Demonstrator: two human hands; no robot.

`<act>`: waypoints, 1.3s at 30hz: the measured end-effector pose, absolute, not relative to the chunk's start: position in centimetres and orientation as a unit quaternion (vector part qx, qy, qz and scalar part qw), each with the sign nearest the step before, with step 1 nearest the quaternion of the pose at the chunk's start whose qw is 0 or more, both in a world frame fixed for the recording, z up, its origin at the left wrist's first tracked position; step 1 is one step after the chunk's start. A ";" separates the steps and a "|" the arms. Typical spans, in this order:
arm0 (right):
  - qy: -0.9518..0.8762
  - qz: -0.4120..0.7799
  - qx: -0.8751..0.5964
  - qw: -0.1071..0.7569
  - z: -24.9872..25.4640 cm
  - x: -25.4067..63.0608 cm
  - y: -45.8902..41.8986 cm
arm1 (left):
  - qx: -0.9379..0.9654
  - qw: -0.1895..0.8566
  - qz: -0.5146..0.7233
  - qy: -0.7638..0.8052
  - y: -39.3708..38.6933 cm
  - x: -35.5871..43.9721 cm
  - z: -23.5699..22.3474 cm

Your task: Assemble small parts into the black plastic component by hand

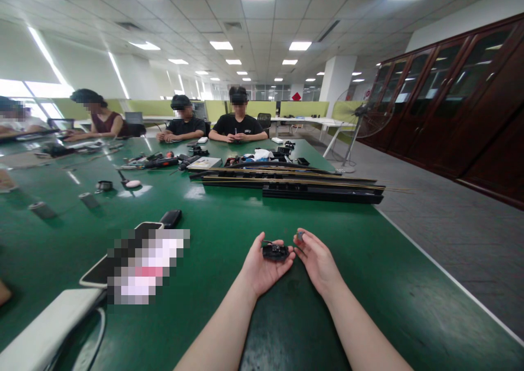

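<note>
Palm up, my left hand (262, 270) holds a small black plastic part (275, 251) with a cable, its fingers curled under and around it. Close by on the right, my right hand (319, 262) pinches a small grey block-like piece (300, 236) between thumb and fingers. A thin dark cable seems to run between the two hands. Both hands are above the near part of the green table (213, 283). The exact kind of either part is too small to make out.
Long black rails (323, 192) with thin rods lie across the table ahead. To the left are a phone (123, 256), a white box-like device (49, 327) with a cable, and grey cylinders (42, 210). Tools and parts (262, 155) are heaped farther back. Several people (237, 123) sit around the table.
</note>
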State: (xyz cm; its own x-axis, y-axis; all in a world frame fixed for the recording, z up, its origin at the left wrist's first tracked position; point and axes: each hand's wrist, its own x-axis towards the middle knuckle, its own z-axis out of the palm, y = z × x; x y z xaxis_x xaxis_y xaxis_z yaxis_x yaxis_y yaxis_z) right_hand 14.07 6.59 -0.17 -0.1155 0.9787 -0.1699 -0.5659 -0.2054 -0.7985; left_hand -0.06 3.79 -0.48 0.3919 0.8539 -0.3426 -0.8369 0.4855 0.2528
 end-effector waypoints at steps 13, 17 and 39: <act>-0.246 0.705 -0.344 0.569 -0.3 14.2 6.8 | 0.011 0.825 0.515 0.232 3.8 0.0 -0.3; -0.245 0.709 -0.342 0.566 -0.2 14.2 6.8 | 0.007 0.822 0.520 0.233 3.9 0.1 -0.4; -0.442 0.563 -0.386 0.582 0.2 13.4 6.2 | 0.007 0.822 0.521 0.229 3.9 0.1 -0.5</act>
